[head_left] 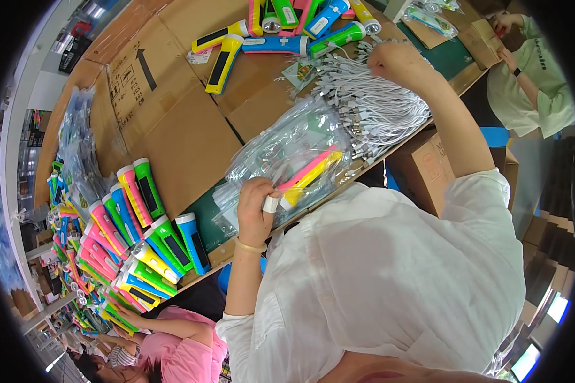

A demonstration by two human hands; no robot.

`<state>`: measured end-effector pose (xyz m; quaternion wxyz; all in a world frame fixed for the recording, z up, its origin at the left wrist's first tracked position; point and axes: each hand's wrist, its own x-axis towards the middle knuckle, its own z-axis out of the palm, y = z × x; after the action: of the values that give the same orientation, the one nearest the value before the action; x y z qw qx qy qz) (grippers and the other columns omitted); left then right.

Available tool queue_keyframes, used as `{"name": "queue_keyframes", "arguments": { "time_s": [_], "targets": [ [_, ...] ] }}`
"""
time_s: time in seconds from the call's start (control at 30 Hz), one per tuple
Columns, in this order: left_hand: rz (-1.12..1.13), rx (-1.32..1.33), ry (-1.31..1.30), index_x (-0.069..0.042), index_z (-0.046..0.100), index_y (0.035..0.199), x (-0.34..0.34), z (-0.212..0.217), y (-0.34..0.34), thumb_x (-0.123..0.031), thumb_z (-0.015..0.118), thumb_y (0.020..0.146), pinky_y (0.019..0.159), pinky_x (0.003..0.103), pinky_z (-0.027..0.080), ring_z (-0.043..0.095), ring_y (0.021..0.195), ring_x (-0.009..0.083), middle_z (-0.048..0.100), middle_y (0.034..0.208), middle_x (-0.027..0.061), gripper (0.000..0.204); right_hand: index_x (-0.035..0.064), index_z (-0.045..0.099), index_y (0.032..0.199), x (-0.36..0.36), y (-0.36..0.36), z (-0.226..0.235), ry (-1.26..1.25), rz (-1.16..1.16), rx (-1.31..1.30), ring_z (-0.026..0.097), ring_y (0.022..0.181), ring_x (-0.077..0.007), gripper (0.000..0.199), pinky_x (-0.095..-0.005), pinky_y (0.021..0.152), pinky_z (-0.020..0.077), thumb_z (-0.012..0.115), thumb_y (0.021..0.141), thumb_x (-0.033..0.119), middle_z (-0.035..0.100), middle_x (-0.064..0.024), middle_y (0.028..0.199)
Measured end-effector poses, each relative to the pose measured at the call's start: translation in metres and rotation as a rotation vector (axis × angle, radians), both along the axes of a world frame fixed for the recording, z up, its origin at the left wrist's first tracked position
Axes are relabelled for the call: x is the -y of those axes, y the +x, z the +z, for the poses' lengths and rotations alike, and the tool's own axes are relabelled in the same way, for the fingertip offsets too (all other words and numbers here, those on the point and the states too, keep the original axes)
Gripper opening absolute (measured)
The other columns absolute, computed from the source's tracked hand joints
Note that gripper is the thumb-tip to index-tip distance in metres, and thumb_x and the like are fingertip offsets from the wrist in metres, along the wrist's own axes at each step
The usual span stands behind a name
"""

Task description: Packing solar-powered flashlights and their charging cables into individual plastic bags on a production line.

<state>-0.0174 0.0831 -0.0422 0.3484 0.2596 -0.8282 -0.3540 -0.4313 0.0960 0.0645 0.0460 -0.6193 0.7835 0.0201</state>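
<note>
My left hand (255, 203) is closed at the mouth end of a clear plastic bag (329, 167), with a small white piece (271, 204) at its fingertips. A pink and yellow flashlight (308, 175) lies in that bag, on top of a stack of more clear bags (281, 137). At the far right, my right hand (396, 64) is curled over the far part of a heap of white charging cables (377, 105). Its fingers are bent inward, and whatever they hold is hidden. A small bag with a green printed card (300, 73) lies beside the cables.
Coloured flashlights (262, 45) lie at the back, and a larger pile (134, 236) stands at the left. Flattened cardboard (179, 115) covers the table. Co-workers sit at the lower left, in a pink shirt (182, 345), and upper right. A cardboard box (428, 169) stands beside me.
</note>
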Motion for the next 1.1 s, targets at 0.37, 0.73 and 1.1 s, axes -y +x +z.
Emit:
{"name": "queue_keyframes", "arguments": {
  "time_s": [0.37,0.73,1.1],
  "targets": [
    [0.028,0.024,-0.019,-0.002,0.062,0.095,-0.002,0.002,0.003,-0.006,0.074,0.084,0.083,0.039,0.053,0.063,0.097,0.0333,0.066,0.111,0.0155,0.017,-0.0001,0.075,0.097,-0.002,-0.025,0.030,-0.222,-0.013,0.655,0.055,0.055,-0.0062,0.018,-0.0227,0.049,0.0436,0.068,0.095,0.016,0.069,-0.0027,0.076],
    [0.057,0.014,0.025,-0.002,0.061,0.095,-0.003,0.000,0.004,-0.006,0.073,0.085,0.090,0.040,0.053,0.063,0.107,0.0355,0.066,0.116,0.0166,0.015,0.0099,0.047,0.086,-0.001,0.062,0.048,-0.366,0.443,1.599,0.035,0.059,-0.0051,0.028,-0.0194,0.048,0.0265,0.049,0.105,0.031,0.041,0.0019,0.070],
    [0.055,-0.022,0.096,-0.003,0.063,0.095,-0.006,-0.002,0.004,-0.005,0.073,0.085,0.092,0.039,0.052,0.063,0.109,0.0348,0.067,0.119,0.0155,0.014,0.0054,0.055,0.075,-0.024,0.090,-0.024,0.154,0.224,1.473,0.039,0.064,-0.0031,0.020,-0.0231,0.056,0.0318,0.065,0.091,0.013,0.046,0.0071,0.070]
  ]
}}
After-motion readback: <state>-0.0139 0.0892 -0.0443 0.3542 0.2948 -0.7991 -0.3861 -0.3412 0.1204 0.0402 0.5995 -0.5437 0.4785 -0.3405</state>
